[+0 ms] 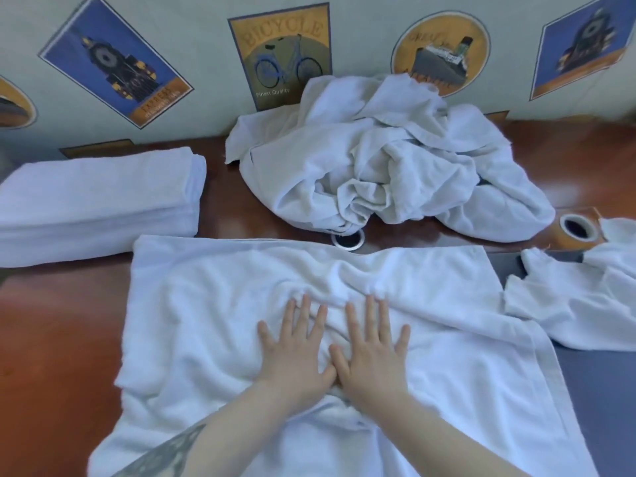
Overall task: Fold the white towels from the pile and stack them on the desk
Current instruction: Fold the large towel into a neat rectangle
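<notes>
We see a white towel (430,339) spread rumpled on the table (51,339), a crumpled pile (385,166) behind it (against the wall), and a folded stack (96,201) far left.

bare desk (51,339) at left, folded stack (96,204) far left, towel pile (378,160) blocking behind

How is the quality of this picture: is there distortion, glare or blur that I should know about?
In the head view, the wide lens bends the desk edge and tilts the posters outward; soft glare shines on the wood at right; light is even, with little shadow under the hands; the whole frame is slightly soft, and the white towel loses some texture.
</notes>
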Motion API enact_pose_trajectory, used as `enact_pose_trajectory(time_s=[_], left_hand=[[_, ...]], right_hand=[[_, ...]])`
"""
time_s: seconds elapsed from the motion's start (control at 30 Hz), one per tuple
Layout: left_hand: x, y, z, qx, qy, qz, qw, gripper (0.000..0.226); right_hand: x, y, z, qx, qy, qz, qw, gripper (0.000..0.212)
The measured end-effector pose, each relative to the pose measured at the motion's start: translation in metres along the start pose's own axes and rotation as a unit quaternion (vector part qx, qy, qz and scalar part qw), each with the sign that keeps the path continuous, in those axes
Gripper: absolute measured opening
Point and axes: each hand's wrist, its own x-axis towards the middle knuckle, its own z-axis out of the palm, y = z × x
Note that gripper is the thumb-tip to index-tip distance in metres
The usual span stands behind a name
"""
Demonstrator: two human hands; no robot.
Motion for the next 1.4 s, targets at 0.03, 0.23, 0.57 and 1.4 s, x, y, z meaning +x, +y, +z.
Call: enact_pose_trajectory(time_s=[0.03, 0.23, 0.57, 1.4], left_hand=[[0.002, 0.000, -0.010, -0.002, -0.006, -0.001, 1.000, 0.084], [0.065, 0.010, -0.089, -0.148, 0.142, -0.007, 0.979, 0.026], [0.151, 0.027, -0.132, -0.055, 0.062, 0.026, 0.996, 0.013], [0.094, 0.128, -0.073, -0.105, 0.128, 0.017, 0.986, 0.083]], right_hand=[[-0.003, 0.002, -0.005, -0.012, -0.011, -0.006, 1.000, 0.076], [0.065, 0.041, -0.075, 0.193, 0.128, 0.028, 0.972, 0.025], [0.147, 0.135, -0.136, -0.036, -0.090, 0.052, 0.994, 0.024], [0.027, 0.136, -0.075, 0.060, 0.085, 0.025, 0.994, 0.058]])
